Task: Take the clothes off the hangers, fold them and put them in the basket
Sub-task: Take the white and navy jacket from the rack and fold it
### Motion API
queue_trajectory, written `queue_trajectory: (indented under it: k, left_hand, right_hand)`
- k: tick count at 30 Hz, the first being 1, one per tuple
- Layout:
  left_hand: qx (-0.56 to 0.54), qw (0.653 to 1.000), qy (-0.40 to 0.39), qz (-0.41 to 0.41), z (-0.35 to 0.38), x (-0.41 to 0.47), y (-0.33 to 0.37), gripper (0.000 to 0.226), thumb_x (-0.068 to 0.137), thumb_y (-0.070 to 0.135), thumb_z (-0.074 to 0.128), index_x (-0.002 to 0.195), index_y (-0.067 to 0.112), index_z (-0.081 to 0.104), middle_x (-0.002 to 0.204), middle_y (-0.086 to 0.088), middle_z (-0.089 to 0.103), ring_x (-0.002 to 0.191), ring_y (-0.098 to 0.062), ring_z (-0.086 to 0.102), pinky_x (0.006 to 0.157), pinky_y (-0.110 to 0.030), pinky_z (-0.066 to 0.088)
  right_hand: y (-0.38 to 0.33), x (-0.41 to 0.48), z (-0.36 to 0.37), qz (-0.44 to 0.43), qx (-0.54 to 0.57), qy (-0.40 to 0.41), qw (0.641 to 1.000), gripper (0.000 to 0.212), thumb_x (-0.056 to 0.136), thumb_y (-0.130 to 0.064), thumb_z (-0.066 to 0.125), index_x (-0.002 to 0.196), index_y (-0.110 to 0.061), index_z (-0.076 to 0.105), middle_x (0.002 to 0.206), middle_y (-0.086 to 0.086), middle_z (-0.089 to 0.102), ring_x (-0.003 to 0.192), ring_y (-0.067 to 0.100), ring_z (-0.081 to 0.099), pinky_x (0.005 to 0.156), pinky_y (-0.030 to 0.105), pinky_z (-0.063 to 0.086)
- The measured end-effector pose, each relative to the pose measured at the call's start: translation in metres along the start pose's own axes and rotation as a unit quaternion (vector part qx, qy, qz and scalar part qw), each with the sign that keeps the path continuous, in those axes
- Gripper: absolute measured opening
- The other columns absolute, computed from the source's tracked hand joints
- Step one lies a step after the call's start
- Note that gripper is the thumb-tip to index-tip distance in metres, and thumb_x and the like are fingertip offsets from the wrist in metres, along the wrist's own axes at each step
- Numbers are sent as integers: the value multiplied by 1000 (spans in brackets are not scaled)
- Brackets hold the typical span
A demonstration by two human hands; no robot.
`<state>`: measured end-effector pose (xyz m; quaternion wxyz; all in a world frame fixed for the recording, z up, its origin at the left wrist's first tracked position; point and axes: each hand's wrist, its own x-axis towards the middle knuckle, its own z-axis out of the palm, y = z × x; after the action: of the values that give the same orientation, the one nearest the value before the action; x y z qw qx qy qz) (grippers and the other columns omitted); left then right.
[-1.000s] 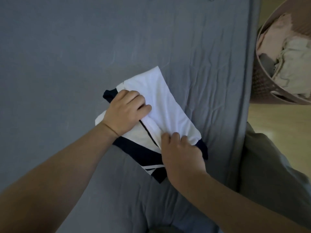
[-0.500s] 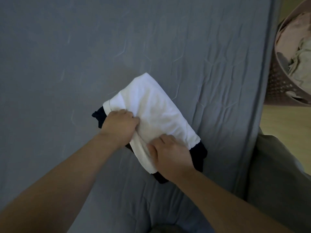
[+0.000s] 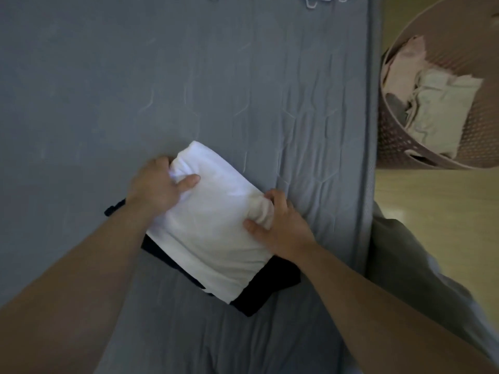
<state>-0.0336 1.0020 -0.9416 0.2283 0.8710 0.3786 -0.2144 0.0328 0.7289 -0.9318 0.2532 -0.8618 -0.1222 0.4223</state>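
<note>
Our left hand (image 3: 155, 187) grips folded white shirt (image 3: 213, 225) | our right hand (image 3: 280, 225) pinches its other edge | shirt lies on grey bed (image 3: 243, 90) | basket (image 3: 391, 147) beside bed.

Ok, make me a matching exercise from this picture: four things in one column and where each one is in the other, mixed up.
Things
1. white folded garment
2. basket
3. hangers
4. cream cloth

Places
A. inside the basket
B. beside the right edge of the grey sheet
C. at the sheet's far end, top of the view
D. gripped by the left hand and right hand

Pairs: 1-D, 2-B, 3-C, 4-A
</note>
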Motion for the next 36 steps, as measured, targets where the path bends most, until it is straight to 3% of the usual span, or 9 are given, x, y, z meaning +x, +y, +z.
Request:
queue_trajectory:
  k: [4,8,13,16,19,21,26,31,36]
  left_hand:
    - [18,990,-136,-27,-31,9,-15,85,65,70,75,133,22,53,132,-1,60,118,-27,56,90,-36,43]
    - [-34,979,-199,-10,-37,4,-25,73,65,55,85,127,28,59,123,5,64,109,-19,58,90,-32,42]
    - [-180,967,-169,-59,-36,-8,-27,43,61,35,92,96,31,67,95,12,69,91,-12,66,70,-24,48]
    - [-257,947,-156,-110,-30,-13,-29,50,53,39,95,93,27,69,92,5,73,85,-17,69,67,-28,51]
    - [-310,930,-138,-141,-13,-27,-26,51,54,38,94,95,21,70,93,-3,75,82,-23,71,71,-34,56]
    - [-335,920,-126,-158,-4,-33,-24,62,50,41,95,103,18,71,95,-5,75,84,-27,73,79,-42,59]
    - [-383,891,-150,-191,-14,-40,-21,55,60,33,89,108,13,72,97,-10,75,89,-31,71,88,-46,55]
    - [-451,866,-155,-149,-45,-54,23,53,60,18,80,111,7,70,103,-16,74,94,-37,70,80,-42,55]
    - [-500,857,-120,-43,-48,-51,145,25,86,12,70,112,14,69,101,-6,76,93,-27,73,78,-37,55]
  right_hand:
    - [10,5,-34,103,6,-159,982,98,63,-74,75,141,-23,45,138,-8,53,121,15,54,92,25,42]
    - [15,2,-50,122,-7,-292,949,80,62,-57,87,130,-26,59,119,-12,61,104,8,58,90,20,44]
    - [35,-12,-55,154,184,-293,926,63,57,-33,95,114,-21,72,109,-7,73,109,14,65,96,25,49]
    - [56,-32,-45,214,509,-204,808,59,68,-19,88,123,-10,67,117,7,72,111,24,67,99,40,50]
    - [54,-57,-23,202,666,-126,707,51,79,-15,76,128,-13,63,124,8,69,117,26,63,101,40,47]
    - [47,-62,-8,213,663,-90,713,55,75,-12,81,127,-16,63,121,4,71,116,24,63,98,37,48]
    - [31,-59,-5,263,606,30,750,51,68,-14,89,114,-16,67,104,2,75,98,24,70,73,34,57]
    - [19,-65,-66,161,536,100,823,40,79,-21,83,114,-28,64,107,-3,73,97,17,70,83,37,58]
    - [37,-57,-201,90,488,258,829,36,78,-34,82,108,-38,63,107,-10,72,97,18,70,86,44,57]
